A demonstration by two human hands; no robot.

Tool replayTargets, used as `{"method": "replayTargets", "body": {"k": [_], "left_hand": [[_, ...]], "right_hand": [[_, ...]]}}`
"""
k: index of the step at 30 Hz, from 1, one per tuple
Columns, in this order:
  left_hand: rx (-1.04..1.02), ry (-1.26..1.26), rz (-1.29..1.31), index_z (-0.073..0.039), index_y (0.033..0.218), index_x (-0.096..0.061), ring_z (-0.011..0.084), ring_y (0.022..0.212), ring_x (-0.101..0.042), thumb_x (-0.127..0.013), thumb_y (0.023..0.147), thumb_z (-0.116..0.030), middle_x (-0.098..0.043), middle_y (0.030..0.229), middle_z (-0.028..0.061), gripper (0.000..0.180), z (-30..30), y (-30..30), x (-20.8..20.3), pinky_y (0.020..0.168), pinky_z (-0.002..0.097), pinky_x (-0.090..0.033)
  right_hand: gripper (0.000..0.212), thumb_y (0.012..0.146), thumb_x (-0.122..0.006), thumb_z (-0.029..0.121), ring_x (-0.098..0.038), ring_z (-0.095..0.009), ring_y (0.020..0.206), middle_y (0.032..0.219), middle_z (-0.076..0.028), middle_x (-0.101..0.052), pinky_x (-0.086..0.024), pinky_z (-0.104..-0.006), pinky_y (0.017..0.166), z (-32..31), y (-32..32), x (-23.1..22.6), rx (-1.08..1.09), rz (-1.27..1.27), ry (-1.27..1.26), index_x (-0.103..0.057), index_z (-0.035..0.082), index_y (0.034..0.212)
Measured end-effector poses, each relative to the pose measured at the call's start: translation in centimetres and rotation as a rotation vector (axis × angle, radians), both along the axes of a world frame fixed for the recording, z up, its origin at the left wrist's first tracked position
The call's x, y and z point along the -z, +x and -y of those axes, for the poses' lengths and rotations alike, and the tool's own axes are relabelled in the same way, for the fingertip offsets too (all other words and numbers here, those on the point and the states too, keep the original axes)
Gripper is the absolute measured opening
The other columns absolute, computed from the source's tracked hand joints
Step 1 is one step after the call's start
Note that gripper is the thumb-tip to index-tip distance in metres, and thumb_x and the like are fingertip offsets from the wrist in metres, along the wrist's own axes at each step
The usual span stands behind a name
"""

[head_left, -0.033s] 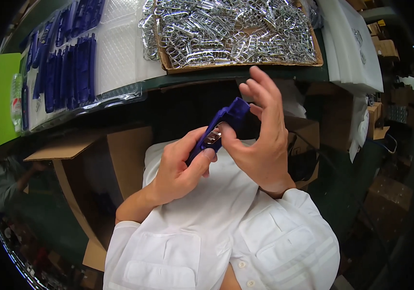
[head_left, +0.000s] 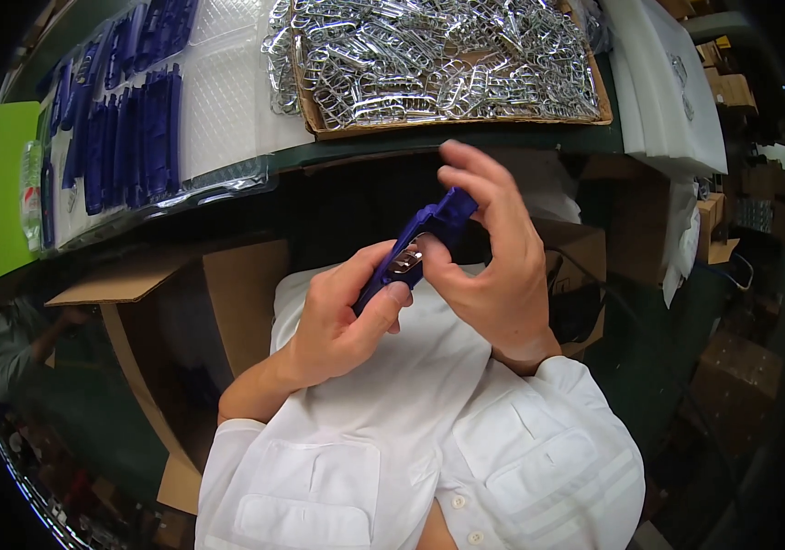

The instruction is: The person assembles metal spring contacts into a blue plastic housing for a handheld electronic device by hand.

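My left hand is closed round the lower end of a long dark-blue plastic part, its thumb lying along the near side. A shiny metal piece, seemingly a wire clip, sits in a recess of that part; its exact shape is partly hidden. My right hand presses its thumb into the recess against the metal piece. Behind the part's upper end the right index finger bends round, while the other fingers are raised and slightly blurred. The part is held tilted above my lap.
Beyond my hands, a shallow cardboard tray heaped with metal clips stands on the bench. Several blue plastic parts lie at the far left beside a clear bottle. An opened cardboard box is at left; white foam sheets are stacked at right.
My right hand's fingers have come down and leftward, closer to the blue part's upper end. The left hand keeps its hold in nearly the same place.
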State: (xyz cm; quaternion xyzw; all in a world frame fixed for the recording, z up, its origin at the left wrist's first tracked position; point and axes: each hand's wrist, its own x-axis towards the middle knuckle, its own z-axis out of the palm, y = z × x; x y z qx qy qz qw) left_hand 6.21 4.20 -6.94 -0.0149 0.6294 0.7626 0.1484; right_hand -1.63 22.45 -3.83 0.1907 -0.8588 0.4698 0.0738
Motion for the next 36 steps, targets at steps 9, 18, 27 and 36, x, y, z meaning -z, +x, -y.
{"method": "replayTargets", "body": {"k": [9, 18, 27, 36], "left_hand": [[-0.033, -0.088, -0.02, 0.006, 0.106, -0.066, 0.0117, 0.066, -0.066, -0.054, 0.105, -0.008, -0.067, 0.074, 0.0066, 0.018, -0.8, -1.7, 1.4, 0.062, 0.0263, -0.054], [-0.161, -0.179, -0.076, 0.003, 0.093, -0.067, 0.0094, 0.054, -0.06, -0.056, 0.103, -0.004, -0.063, 0.063, 0.005, 0.016, -1.7, -2.4, 3.3, 0.051, 0.0258, -0.048], [-0.043, 0.049, 0.197, 0.001, 0.1, -0.068, 0.0106, 0.062, -0.065, -0.056, 0.109, -0.02, -0.068, 0.076, 0.0052, 0.026, 0.1, -3.4, 3.0, 0.059, 0.0251, -0.052], [0.131, 0.394, 0.399, 0.0, 0.119, -0.065, 0.0136, 0.069, -0.069, -0.048, 0.111, -0.044, -0.071, 0.089, 0.0095, 0.048, 1.5, -2.2, 1.6, 0.065, 0.0249, -0.055]], "right_hand": [[0.036, 0.08, -0.074, -0.009, -0.07, -0.018, 0.106, 0.12, -0.011, -0.068, -0.058, -0.0306, 0.091, -0.4, 0.0, 1.3, -0.085, 0.297, -0.14, -0.058, 0.003, 0.11], [0.034, 0.084, -0.077, 0.003, -0.07, -0.025, 0.077, 0.095, -0.012, -0.068, -0.057, -0.037, 0.07, 0.7, -0.2, 3.2, -0.032, 0.297, -0.087, -0.057, 0.003, 0.112], [0.034, 0.086, -0.079, 0.008, -0.073, -0.018, 0.083, 0.097, -0.012, -0.071, -0.059, -0.0319, 0.074, 0.8, -1.9, 4.1, 0.02, 0.511, -0.17, -0.06, -0.001, 0.112], [0.03, 0.102, -0.07, 0.008, -0.068, -0.012, 0.1, 0.11, -0.007, -0.072, -0.056, -0.0279, 0.089, -1.4, -1.5, 2.4, -0.232, 0.858, -0.577, -0.063, -0.004, 0.128]]}}
